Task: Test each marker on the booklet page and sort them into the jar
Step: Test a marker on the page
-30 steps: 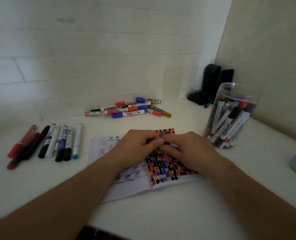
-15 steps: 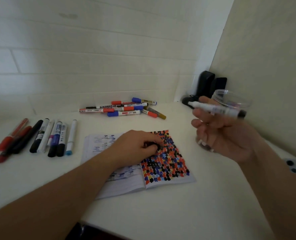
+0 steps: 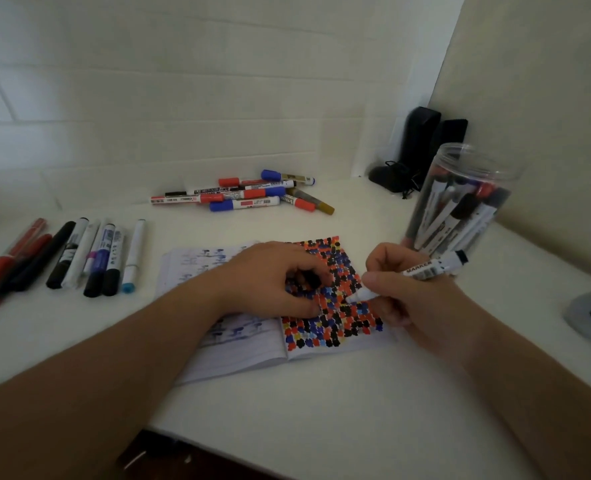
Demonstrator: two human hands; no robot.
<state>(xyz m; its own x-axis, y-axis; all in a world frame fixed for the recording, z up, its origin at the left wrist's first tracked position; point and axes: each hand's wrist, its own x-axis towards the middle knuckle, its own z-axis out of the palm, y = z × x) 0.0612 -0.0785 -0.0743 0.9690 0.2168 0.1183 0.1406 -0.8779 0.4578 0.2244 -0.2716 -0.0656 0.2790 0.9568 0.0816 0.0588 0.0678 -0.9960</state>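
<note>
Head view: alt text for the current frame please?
The right hand holds a white marker, tip down on the dot-filled booklet page, while the left hand pinches a black cap. A clear jar of markers stands right.

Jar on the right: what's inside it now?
The clear jar holds a bundle of white-barrelled markers with black and red caps, leaning together. Their count and lower ends cannot be seen behind the right hand.

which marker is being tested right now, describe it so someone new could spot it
Start at the clear jar of markers on the right, then drop to the open booklet in front of it. The white marker in the right hand is the one: uncapped, tip down at the dotted page, the only marker off the table.
</note>
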